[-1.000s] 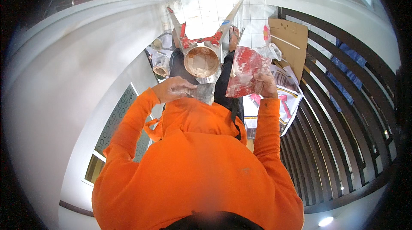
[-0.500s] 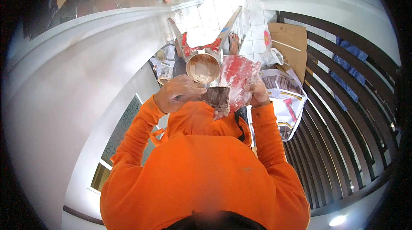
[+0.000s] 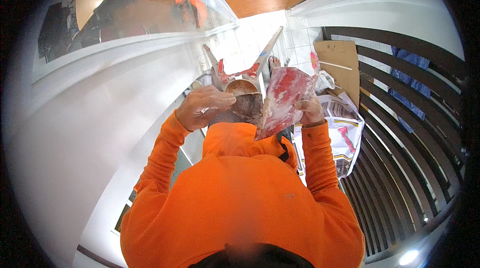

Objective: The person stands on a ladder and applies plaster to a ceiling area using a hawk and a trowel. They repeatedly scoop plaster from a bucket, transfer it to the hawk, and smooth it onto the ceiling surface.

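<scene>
My left hand (image 3: 204, 106) grips a flat, dark grey putty scraper (image 3: 248, 106) crusted with dried filler. My right hand (image 3: 310, 111) is closed on the edge of a red flat sheet (image 3: 289, 93) smeared with whitish putty. The scraper's right edge meets or overlaps the sheet's left side; whether they touch I cannot tell. Just beyond the scraper stands a round tub (image 3: 241, 86), its inside coated with brownish filler and its near part hidden behind the blade.
A stepladder (image 3: 265, 53) with red parts stands on white tiles beyond the tub. To the right are a printed white bag (image 3: 345, 133), cardboard (image 3: 337, 65) and a dark slatted railing (image 3: 395, 143). A white wall (image 3: 100, 118) curves along the left.
My view has tipped up a little, showing more of the far doorway. The red sheet has shifted right and tilted, and the scraper now covers the tub's near part.
</scene>
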`<state>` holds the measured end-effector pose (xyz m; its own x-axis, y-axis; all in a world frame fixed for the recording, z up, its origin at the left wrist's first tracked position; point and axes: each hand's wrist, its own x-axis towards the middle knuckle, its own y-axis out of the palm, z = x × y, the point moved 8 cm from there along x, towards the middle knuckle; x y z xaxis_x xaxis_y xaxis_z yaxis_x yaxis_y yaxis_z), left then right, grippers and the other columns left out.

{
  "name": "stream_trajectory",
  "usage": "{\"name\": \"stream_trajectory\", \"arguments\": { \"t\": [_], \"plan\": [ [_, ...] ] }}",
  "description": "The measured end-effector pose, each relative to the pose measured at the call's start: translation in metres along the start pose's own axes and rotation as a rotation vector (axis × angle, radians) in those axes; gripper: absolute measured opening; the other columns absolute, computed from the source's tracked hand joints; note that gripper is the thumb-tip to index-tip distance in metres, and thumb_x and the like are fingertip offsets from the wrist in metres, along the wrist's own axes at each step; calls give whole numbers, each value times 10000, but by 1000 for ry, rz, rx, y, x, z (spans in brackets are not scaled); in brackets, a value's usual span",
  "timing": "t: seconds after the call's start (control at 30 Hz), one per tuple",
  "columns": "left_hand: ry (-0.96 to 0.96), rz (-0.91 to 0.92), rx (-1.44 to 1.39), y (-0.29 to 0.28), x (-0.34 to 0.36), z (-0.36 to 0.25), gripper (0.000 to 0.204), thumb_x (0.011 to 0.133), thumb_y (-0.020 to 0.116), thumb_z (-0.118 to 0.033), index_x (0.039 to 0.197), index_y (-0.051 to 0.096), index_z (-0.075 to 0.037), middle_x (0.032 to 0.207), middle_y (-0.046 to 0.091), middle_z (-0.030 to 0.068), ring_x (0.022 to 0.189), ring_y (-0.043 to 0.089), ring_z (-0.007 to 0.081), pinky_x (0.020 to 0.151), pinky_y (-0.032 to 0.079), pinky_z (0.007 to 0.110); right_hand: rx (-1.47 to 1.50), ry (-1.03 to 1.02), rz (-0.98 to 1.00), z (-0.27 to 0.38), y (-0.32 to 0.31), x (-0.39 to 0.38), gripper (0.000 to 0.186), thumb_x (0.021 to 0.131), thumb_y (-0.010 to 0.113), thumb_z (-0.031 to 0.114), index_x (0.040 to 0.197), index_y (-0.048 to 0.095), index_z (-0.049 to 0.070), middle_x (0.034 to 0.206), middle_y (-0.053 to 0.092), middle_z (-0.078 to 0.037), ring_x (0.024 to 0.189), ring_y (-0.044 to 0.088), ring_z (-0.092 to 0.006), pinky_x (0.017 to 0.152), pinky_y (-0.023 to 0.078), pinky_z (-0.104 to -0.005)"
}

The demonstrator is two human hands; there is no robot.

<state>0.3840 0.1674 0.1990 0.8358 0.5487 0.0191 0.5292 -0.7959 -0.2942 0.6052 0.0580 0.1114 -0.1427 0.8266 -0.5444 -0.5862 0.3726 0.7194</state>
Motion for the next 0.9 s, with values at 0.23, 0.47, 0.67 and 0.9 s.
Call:
{"name": "stream_trajectory", "arguments": {
  "t": [0.23,0.47,0.67,0.9],
  "plan": [
    [-46,-50,129,-13,-11,15,242,820,689,-35,1061,669,-51,922,667,81,782,636,216,685,511,308,-177,-86,68,10,5,3,942,655,737,177,1451,257,23,1393,434,-130,1273,441,-264,1074,363,-394],
    [-24,-525,-141,-48,-27,-13,440,827,677,-101,1231,528,-8,842,598,64,704,552,156,647,463,268,215,-319,51,54,66,3,720,695,589,118,1370,369,1,1280,515,-156,1157,527,-290,1004,443,-383],
    [-95,-903,-340,-104,-57,-22,680,858,680,-180,1394,308,15,631,467,-11,491,394,58,418,295,206,288,-465,170,98,129,12,465,822,517,97,1274,474,-1,1223,574,-132,1103,570,-275,954,465,-403],
    [238,-804,22,-184,-30,-118,615,933,588,-347,1303,380,98,615,473,0,447,390,67,388,326,209,308,-554,159,143,148,5,479,868,495,88,1329,400,-3,1253,547,-159,1116,571,-274,955,486,-407]
  ]
}}
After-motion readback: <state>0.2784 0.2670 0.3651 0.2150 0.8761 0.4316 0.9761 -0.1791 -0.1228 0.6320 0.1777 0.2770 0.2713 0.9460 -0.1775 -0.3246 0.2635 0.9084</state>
